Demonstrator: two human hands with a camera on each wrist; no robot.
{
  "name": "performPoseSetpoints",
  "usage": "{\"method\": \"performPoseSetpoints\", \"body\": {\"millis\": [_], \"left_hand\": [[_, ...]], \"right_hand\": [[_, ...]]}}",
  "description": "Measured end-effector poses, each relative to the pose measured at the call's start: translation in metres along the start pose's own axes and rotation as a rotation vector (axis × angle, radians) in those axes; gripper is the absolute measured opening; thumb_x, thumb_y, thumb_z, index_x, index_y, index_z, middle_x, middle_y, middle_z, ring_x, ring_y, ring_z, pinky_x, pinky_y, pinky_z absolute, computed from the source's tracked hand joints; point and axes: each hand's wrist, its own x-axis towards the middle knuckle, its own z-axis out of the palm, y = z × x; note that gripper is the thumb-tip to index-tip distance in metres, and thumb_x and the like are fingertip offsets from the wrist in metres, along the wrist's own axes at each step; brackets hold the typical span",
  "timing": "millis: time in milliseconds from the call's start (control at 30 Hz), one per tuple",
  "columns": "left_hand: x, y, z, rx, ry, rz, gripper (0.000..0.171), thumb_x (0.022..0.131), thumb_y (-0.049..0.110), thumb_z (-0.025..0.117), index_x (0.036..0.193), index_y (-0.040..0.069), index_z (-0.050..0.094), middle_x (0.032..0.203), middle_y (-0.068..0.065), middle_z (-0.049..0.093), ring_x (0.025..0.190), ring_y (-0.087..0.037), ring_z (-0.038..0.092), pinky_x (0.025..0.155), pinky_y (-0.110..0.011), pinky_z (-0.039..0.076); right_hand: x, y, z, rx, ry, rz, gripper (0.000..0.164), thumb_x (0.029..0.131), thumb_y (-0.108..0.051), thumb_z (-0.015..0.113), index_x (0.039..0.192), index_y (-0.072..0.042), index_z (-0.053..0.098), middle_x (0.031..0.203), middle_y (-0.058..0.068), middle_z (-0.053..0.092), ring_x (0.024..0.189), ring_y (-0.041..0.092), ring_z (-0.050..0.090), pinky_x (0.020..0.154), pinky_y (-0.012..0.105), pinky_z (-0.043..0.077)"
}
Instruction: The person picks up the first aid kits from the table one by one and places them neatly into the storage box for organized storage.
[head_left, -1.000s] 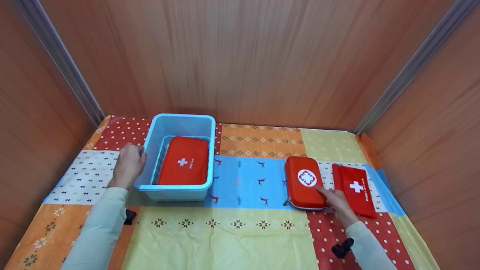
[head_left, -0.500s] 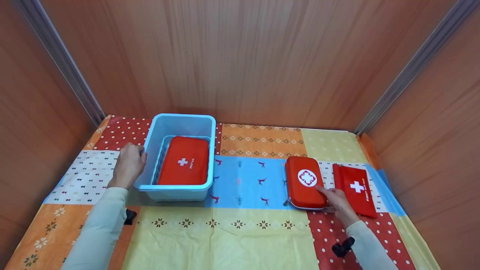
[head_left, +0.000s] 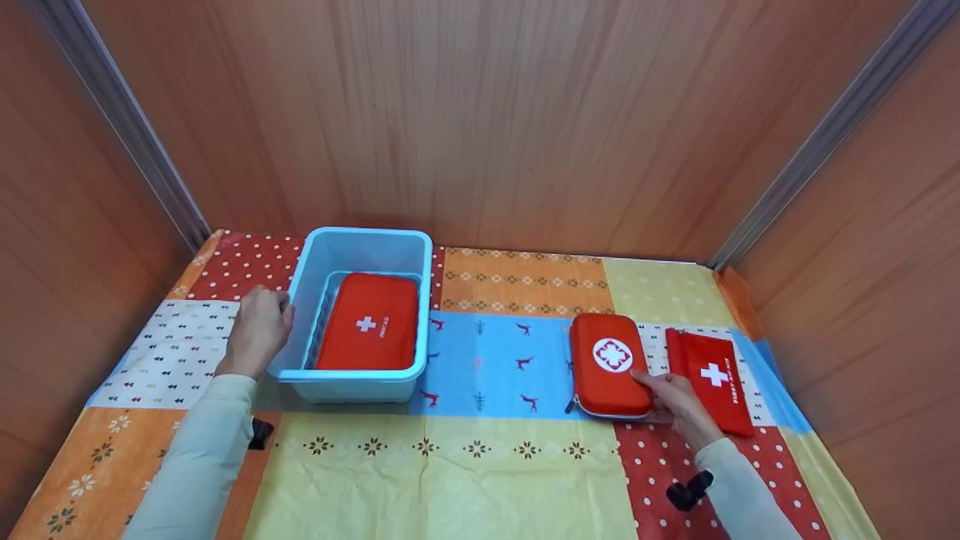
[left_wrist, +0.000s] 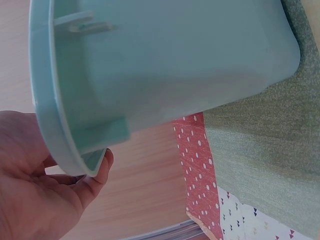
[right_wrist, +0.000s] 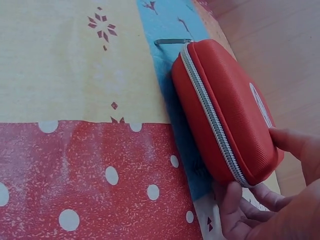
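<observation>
My left hand [head_left: 259, 330] grips the left rim of a light blue plastic bin [head_left: 352, 386]; in the left wrist view its fingers curl under that rim [left_wrist: 47, 100]. Inside the bin lies a red first aid pouch [head_left: 371, 330] with a white cross. On the right, my right hand [head_left: 679, 401] pinches the near right corner of a red hard zip case [head_left: 609, 360] with a round white emblem. In the right wrist view the thumb is on top of the case [right_wrist: 225, 110] and the other fingers are at its lower edge. The zip pull hangs at one corner.
A flat red first aid pouch [head_left: 709, 382] lies just right of the zip case. A patchwork cloth [head_left: 450, 480] covers the table. Wood-grain panels [head_left: 480, 127] stand at the back and both sides.
The right hand and the zip case have shifted very slightly, the case's emblem a touch to the left. The left hand and bin stay in place.
</observation>
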Motion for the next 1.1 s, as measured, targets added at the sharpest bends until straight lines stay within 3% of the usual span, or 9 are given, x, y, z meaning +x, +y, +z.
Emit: {"method": "performPoseSetpoints", "body": {"millis": [367,700,1100], "left_hand": [[0.000,0.000,0.001,-0.012,0.005,-0.004,0.038,0.090,0.017,0.054,0.120,-0.006,0.052,0.100,-0.018,0.046,0.102,-0.038,0.048,0.082,-0.051,0.046],[0.000,0.000,0.000,-0.015,-0.003,-0.024,0.038,0.091,0.017,0.053,0.120,-0.006,0.051,0.099,-0.018,0.046,0.100,-0.038,0.050,0.079,-0.050,0.048],[-0.001,0.000,0.000,0.070,0.055,0.026,0.037,0.088,0.019,0.057,0.116,-0.006,0.055,0.093,-0.018,0.049,0.094,-0.037,0.052,0.073,-0.048,0.049]], "right_hand": [[0.000,-0.004,-0.006,-0.040,-0.023,-0.007,0.067,0.077,-0.043,0.066,0.122,-0.001,0.040,0.093,0.008,0.064,0.083,0.026,0.062,0.085,0.039,0.046],[0.002,-0.003,-0.011,-0.045,-0.041,-0.040,0.069,0.073,-0.044,0.070,0.121,-0.004,0.042,0.101,0.010,0.061,0.084,0.026,0.060,0.089,0.043,0.044],[0.002,-0.006,-0.014,0.018,-0.099,-0.078,0.062,0.080,-0.042,0.064,0.124,-0.004,0.043,0.103,0.009,0.064,0.087,0.023,0.063,0.094,0.044,0.041]]}}
